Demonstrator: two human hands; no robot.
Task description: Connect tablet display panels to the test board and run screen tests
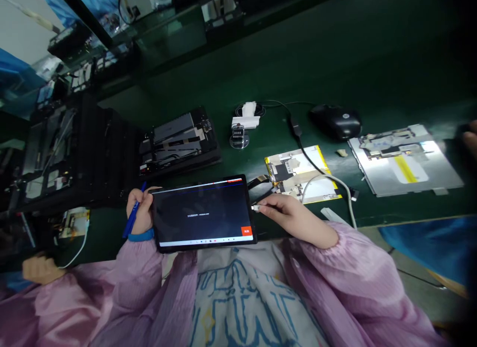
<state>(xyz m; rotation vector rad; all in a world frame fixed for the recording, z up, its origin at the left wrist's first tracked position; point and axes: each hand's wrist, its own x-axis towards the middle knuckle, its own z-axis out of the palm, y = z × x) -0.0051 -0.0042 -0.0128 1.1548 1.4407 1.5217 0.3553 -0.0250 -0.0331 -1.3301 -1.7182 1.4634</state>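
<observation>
A lit tablet screen (201, 215) lies in front of me, showing dark content, a short line of white text and a red box at lower right. My left hand (139, 213) holds its left edge, with a blue pen-like tool (133, 214) between the fingers. At the tablet's right edge, my right hand (285, 213) pinches a white cable plug (255, 208); whether the plug is inserted cannot be made out. Just beyond my right hand lies an opened circuit assembly (309, 173) with yellow edges, a black cable crossing over it.
Opened devices (179, 138) are stacked behind the tablet, more (52, 153) at left. A small metal stand (239, 136), a black mouse (335, 121) and a silver panel (410, 163) lie on the green table (276, 53). Another person's hand (40, 268) is at lower left, another's fingers at far right.
</observation>
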